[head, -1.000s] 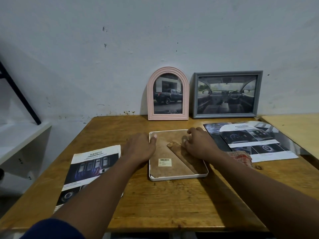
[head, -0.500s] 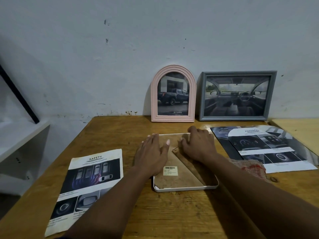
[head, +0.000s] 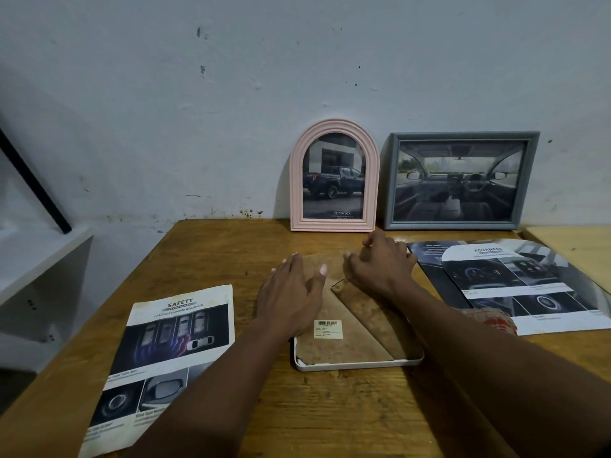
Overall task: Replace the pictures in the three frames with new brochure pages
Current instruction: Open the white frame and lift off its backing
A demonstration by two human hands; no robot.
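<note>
Wooden surface (head: 330,408): left grip (head: 291,299) has slid flat onto the face-down white rectangular frame's (head: 357,365) brown board backing (head: 330,348), right grip (head: 380,269) curled at far edge, hold unclear; backing not out yet.

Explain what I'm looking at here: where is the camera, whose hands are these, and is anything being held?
There is no machine: a person wears one camera on the head, looking down at their own bare hands. On the wooden table a white frame lies face down, brown backing board up. The left hand rests flat on the board; the right hand has bent fingers at its far edge, and whether they grip anything is hidden. A pink arched frame and a grey frame stand against the wall. A safety brochure page lies at the left, more brochure pages at the right.
</note>
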